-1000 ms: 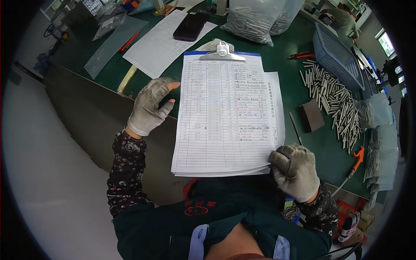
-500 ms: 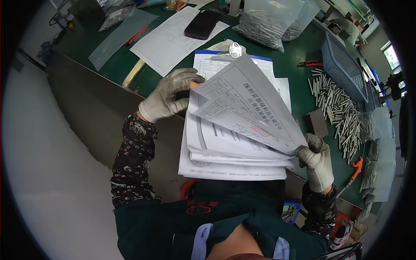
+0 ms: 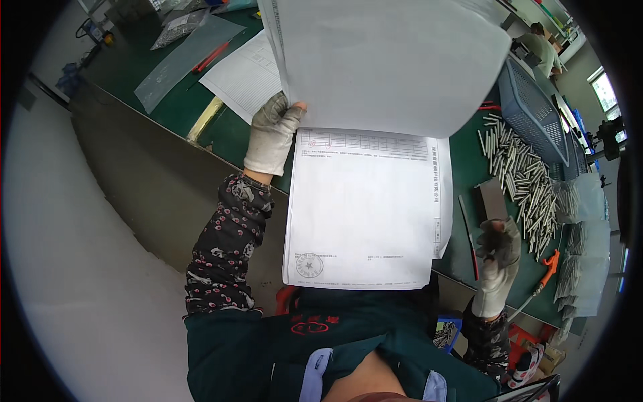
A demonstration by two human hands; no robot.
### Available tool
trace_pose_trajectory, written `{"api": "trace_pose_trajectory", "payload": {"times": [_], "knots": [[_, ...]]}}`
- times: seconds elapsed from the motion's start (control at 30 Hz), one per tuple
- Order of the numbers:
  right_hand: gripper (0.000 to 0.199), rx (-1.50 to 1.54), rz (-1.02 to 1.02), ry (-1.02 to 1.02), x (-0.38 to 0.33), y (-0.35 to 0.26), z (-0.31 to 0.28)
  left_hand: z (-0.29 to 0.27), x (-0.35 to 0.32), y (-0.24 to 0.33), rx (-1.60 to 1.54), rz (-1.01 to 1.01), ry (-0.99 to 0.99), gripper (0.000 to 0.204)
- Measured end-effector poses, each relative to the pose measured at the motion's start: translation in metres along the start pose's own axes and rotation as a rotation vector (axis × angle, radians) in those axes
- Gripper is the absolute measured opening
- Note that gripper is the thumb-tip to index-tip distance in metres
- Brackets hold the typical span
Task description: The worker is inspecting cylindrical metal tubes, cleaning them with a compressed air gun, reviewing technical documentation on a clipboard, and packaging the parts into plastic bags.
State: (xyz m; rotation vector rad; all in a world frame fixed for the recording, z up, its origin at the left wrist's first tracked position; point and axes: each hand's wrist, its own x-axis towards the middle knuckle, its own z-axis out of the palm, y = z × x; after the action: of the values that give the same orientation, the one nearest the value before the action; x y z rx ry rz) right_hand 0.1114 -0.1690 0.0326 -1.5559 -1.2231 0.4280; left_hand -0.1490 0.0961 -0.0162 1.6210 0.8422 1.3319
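Observation:
My left hand (image 3: 271, 137), in a worn white glove with a bare fingertip showing, is closed on the left edge of several lifted paper sheets (image 3: 395, 67). These sheets stand folded up and away from me, their blank backs showing. Below them lies the rest of the paper stack (image 3: 362, 214), its top page printed with a table and a round stamp. My right hand (image 3: 497, 268), gloved and dirty at the fingers, is off the paper, its fingers loosely bent and apart. It is nearest to a brown block (image 3: 491, 199). A thin red-and-dark pen-like tool (image 3: 469, 238) lies between that hand and the stack.
Loose metal pins (image 3: 526, 181) are heaped at the right beside a blue-grey basket (image 3: 536, 110). An orange-handled air gun (image 3: 550, 264) and bags of pins (image 3: 579, 261) lie nearer. At left are a printed sheet (image 3: 244, 74), a red pen (image 3: 213, 57) and a plastic bag (image 3: 177, 63).
The sheets have swung up and away from me, baring a page beneath. My left hand has moved slightly right and up with them. My right hand has let go of the paper's lower corner.

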Motion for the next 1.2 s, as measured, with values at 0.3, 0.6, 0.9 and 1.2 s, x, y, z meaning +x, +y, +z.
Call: {"api": "trace_pose_trajectory", "payload": {"times": [0.3,0.6,0.9,1.2], "knots": [[0.045,-1.020,-0.425,-0.674,-0.005,-0.044,0.025,-0.001,-0.002,-0.007,-0.112,-0.027,0.086,0.022],[0.034,-1.093,-0.476,-0.791,-0.002,-0.060,0.033,-0.007,-0.002,-0.012,-0.018,0.022,-0.042,0.038],[0.023,-1.164,-0.496,-0.803,-0.001,-0.062,0.025,-0.003,0.001,-0.007,0.118,0.124,0.017,0.053],[0.009,-0.410,-0.164,-0.461,0.022,-0.038,0.008,-0.014,-0.004,0.001,-0.086,0.010,-0.215,0.022]]}}
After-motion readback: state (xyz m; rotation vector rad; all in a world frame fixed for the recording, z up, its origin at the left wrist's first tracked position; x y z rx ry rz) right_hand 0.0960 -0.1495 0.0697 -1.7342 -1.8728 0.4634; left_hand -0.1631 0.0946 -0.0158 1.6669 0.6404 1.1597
